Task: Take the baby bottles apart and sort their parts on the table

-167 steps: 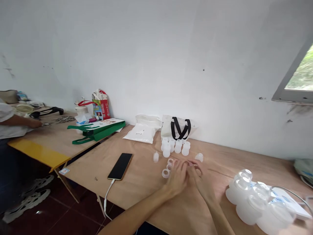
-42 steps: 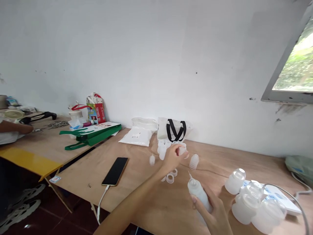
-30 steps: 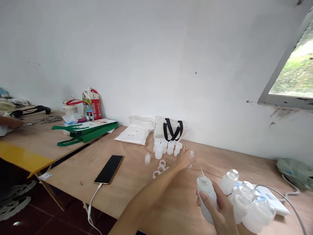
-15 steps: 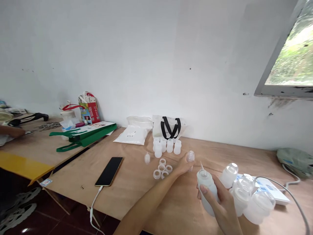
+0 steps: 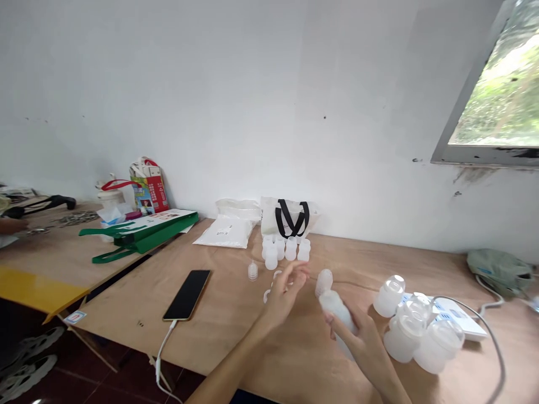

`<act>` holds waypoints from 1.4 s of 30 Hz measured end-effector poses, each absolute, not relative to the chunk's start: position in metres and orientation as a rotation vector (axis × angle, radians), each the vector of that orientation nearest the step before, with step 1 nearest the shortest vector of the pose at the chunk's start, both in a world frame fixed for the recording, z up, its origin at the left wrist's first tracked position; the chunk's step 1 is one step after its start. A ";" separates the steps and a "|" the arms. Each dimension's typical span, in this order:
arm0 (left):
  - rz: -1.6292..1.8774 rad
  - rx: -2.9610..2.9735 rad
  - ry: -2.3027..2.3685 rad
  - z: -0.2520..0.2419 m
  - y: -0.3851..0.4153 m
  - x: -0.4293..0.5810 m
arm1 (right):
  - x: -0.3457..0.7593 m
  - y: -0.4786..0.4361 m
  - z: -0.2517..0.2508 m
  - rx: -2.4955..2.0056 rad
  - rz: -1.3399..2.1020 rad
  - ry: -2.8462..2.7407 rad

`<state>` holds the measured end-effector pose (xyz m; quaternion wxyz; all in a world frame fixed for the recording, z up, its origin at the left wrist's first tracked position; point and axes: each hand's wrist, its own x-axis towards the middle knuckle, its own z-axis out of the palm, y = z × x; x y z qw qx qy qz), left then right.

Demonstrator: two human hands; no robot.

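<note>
My right hand (image 5: pixel 360 339) is closed around a white squeeze bottle (image 5: pixel 337 308) low and right of centre. A ribbed translucent cap (image 5: pixel 323 280) sits over the bottle's tip. My left hand (image 5: pixel 284 292) hovers just left of the cap with fingers spread and nothing in them. Beneath it lie small plastic rings (image 5: pixel 266 294), mostly hidden by the hand. Behind them stands a cluster of several small white bottles (image 5: pixel 284 249), and a single small nozzle (image 5: pixel 252 271) stands to their left.
A phone (image 5: pixel 187 286) on a cable lies at the left of the wooden table (image 5: pixel 236 331). Larger translucent bottles (image 5: pixel 415 331) and a white flat device (image 5: pixel 457 322) are at the right. Bags (image 5: pixel 288 216) line the wall. A co-worker's hand (image 5: pixel 8 225) shows far left.
My left hand carried the ribbed cap to the bottle in my right hand, set it on the tip and let go. Its fingers are now spread.
</note>
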<state>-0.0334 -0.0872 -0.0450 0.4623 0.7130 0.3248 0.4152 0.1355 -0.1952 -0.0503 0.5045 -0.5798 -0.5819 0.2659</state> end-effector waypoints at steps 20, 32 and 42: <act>0.889 1.948 0.957 -0.084 -0.139 -0.090 | 0.102 -0.190 -0.071 -1.652 0.194 -2.144; 0.954 1.777 1.026 -0.070 -0.110 -0.120 | 0.128 -0.184 -0.072 -1.537 0.597 -1.583; 0.922 2.185 1.549 -0.042 0.003 -0.151 | 0.133 -0.183 -0.072 -1.479 0.617 -1.542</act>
